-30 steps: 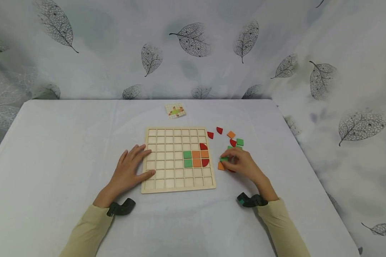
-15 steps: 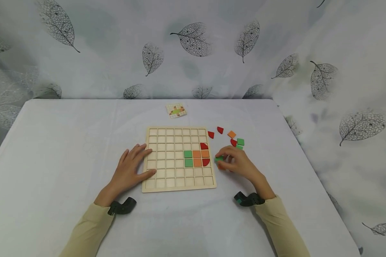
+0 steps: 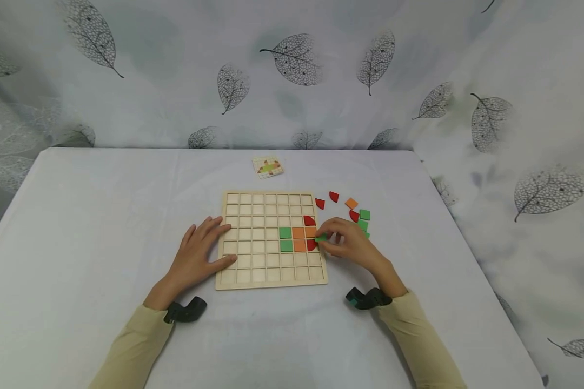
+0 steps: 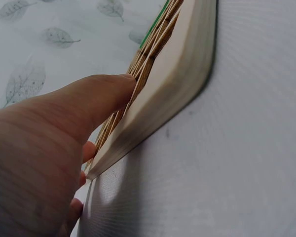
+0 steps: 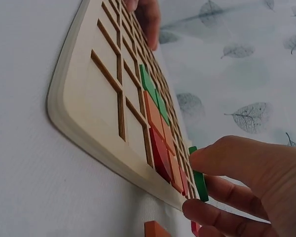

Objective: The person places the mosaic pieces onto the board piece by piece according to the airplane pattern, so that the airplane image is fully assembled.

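A wooden grid board [image 3: 258, 275] lies on the table, with two green squares, several orange squares and two red quarter-circles set in its right-hand cells. My left hand [image 3: 192, 262] rests spread on the board's left edge, thumb on the near part of that side. At the right edge, my right hand [image 3: 352, 243] pinches a green square tile [image 5: 199, 180] between thumb and fingers. In the head view this tile overlaps the board's right rim beside the red quarter-circle [image 3: 312, 245].
Right of the board lie loose red quarter-circles [image 3: 333, 196], an orange square [image 3: 351, 203] and green squares [image 3: 364, 214], some partly behind the right hand. A small pattern card [image 3: 267, 166] lies beyond the board. Each wrist wears a black camera band [image 3: 187, 310].
My right hand has moved left with the green square tile, from the loose pieces to the board's right edge. The left hand stays on the board.
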Tool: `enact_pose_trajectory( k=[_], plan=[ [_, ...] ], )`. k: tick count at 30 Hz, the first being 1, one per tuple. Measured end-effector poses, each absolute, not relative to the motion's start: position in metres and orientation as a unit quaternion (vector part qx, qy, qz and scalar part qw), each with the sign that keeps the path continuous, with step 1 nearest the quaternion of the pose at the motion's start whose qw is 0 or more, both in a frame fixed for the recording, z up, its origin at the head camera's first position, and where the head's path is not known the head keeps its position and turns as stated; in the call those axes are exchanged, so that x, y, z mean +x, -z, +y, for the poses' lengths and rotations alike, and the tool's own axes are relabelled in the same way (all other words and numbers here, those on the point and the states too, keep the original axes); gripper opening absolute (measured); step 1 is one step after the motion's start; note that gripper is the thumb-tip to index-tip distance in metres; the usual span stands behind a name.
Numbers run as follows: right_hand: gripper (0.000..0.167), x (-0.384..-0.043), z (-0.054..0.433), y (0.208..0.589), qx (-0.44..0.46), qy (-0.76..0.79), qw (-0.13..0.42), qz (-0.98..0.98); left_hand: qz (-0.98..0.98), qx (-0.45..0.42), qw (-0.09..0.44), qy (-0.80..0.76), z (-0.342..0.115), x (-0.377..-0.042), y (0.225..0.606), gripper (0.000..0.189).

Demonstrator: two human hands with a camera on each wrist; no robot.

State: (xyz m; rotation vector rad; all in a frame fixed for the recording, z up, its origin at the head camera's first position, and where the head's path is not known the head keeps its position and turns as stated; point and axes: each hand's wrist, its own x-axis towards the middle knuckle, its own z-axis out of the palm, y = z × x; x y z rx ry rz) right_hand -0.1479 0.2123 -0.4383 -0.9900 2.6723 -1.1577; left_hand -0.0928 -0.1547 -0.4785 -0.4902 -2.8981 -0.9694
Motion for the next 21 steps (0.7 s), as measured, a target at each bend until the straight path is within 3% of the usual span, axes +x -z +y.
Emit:
enact_pose_trajectory(
  k=[21],
  plan=[
    [0.02, -0.153, 0.181, 0.438, -0.342, 0.37, 0.085, 0.859, -0.937, -0.154, 0.014, 0.315, -0.156, -0.093, 0.478, 0.075]
  ],
)
